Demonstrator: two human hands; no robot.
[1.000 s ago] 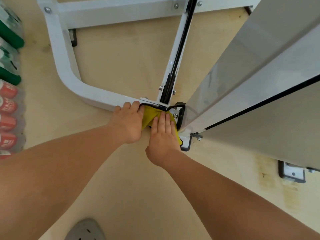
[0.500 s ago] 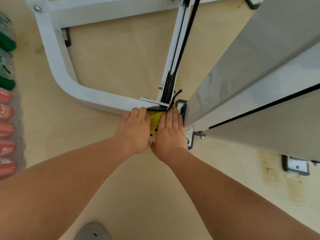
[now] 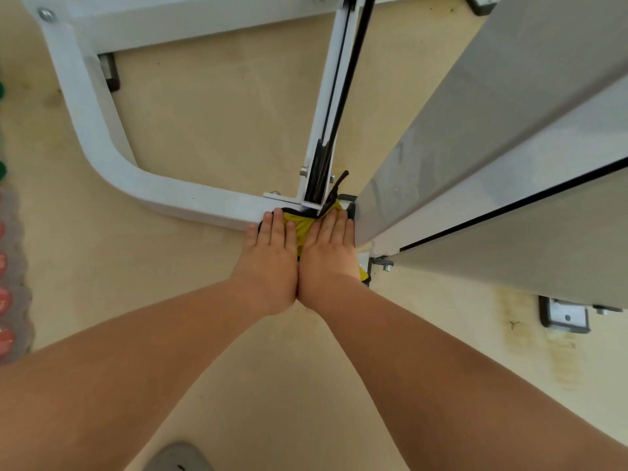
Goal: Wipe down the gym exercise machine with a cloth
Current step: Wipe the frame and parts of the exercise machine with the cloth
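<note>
**Both palms press a cloth at the frame's foot**

Down at the head view's centre, the left hand (image 3: 268, 263) and right hand (image 3: 329, 258) lie flat side by side, edges touching, fingers straight, pinning a yellow cloth with dark trim (image 3: 301, 224) against the white painted metal machine frame (image 3: 190, 198). Neither hand is clenched. Just beyond the cloth, a white upright post with black cables (image 3: 334, 107) rises from that frame. Right of it stands a grey panel (image 3: 475, 137); beneath lies pale wooden floor (image 3: 210, 130).
</note>
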